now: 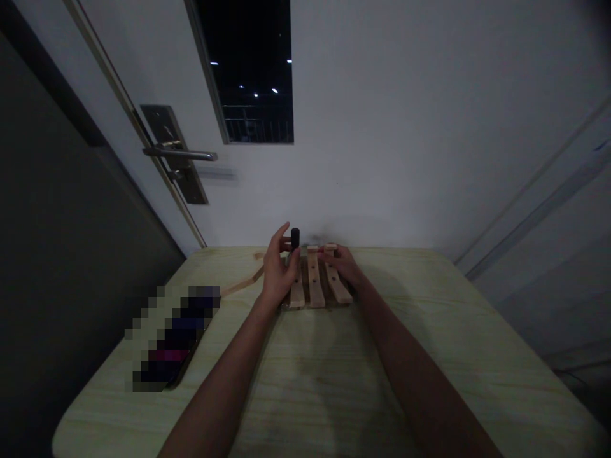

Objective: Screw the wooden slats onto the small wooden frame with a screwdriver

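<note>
Three pale wooden pieces with small dark holes stand side by side at the table's far end: the left piece (296, 294), the middle piece (314, 280) and the right piece (338, 286), which slants. My left hand (278, 264) is closed around a short black cylinder (295, 238) above the left piece, its thumb in front and index finger raised. What the cylinder is, I cannot tell. Reaching in from the right, my right hand (347, 264) has its fingers closed about the upper part of the right piece, fingertips close to the middle one.
A thin wooden strip (242, 284) lies left of my left hand. Nearer on the left is a phone (184, 343), its screen blurred out. The pale wood-grain table (305, 394) meets a white door (363, 159) with a metal handle (184, 154) and a dark window (252, 70).
</note>
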The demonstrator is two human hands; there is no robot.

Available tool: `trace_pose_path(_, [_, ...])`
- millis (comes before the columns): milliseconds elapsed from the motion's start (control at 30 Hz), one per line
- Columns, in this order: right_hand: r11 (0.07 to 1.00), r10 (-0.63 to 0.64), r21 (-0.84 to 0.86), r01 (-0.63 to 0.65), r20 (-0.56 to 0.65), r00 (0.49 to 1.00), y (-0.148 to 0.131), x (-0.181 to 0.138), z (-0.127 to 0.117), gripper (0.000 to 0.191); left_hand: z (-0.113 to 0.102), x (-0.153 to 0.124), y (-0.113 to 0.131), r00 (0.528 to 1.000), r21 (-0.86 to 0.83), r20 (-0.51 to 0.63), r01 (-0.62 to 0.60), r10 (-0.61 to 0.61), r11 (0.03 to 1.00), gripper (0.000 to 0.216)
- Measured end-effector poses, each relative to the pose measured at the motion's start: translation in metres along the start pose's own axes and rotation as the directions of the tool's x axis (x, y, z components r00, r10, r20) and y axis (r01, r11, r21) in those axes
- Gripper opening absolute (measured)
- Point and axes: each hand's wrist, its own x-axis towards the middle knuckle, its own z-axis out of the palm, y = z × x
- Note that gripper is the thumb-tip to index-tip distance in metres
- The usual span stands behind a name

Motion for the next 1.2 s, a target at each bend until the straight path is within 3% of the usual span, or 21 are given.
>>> trace_pose_path(300, [1.0,-0.013,0.016,0.013,0.008,1.0,0.0037,0.0012,-0.0001,0.034,-0.0036,0.0004,0.0024,0.997,0.019,0.076,-0.02,0.019,1.0,0.041])
trace_pose_path(500, [1.0,-0.024,0.009,0.024,0.003,1.0,0.0045,0.0022,-0.0009,0.033,-0.0029,0.0029,0.0044,0.998,0.093,0.029,-0.053,0.051,0.994,0.038])
trace_pose_path(767, [1.0,-0.018,0.017,0.018,0.012,1.0,0.0034,0.0013,-0.0011,0.034,-0.0015,0.0018,0.0008,1.0,0.113,-0.004,-0.011,0.011,0.994,0.037])
trace_pose_path(1000, [1.0,-0.012,0.019,0.012,0.015,1.0,0.0014,-0.0001,0.0003,0.035,0.0012,-0.002,-0.0015,0.999,0.001,0.023,0.027,-0.027,1.0,0.055])
trace_pose_path(1200, [0.999,-0.033,-0.007,0.033,0.0,0.999,0.0024,0.0005,-0.0002,0.034,-0.0008,-0.0007,0.0017,0.997,0.006,0.08,-0.013,0.013,1.0,0.04])
